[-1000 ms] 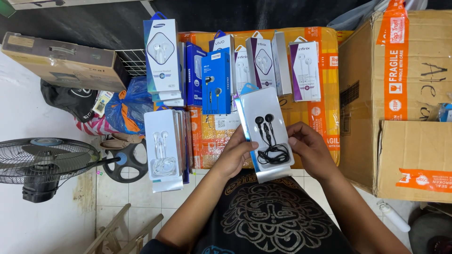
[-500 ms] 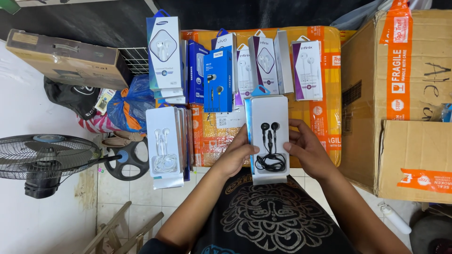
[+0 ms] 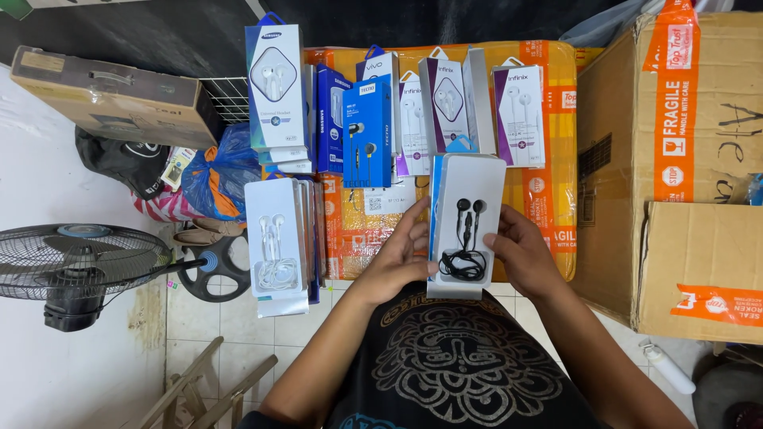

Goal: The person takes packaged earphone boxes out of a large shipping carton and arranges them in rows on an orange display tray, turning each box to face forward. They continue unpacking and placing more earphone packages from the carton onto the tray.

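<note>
Item: white earphone box (image 3: 465,226), upright, black earphones showing in its window, held over the near edge of the yellow wrapped carton (image 3: 548,238). Left hand (image 3: 397,258) clasps the box's left edge, fingers closed on it; right hand (image 3: 520,254) clasps the right edge. Behind: blue earphone box (image 3: 367,131), row of white and purple boxes (image 3: 445,103). Left: stack of white boxes (image 3: 274,238), floor fan (image 3: 75,266). Right: large cardboard box (image 3: 675,159).

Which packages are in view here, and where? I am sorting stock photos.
White earphone box, black earphones showing: held between left hand and right hand.
Blue earphone box: upright, behind the held one.
White earphone stack: left.
Brown carton with orange tape: right.
</note>
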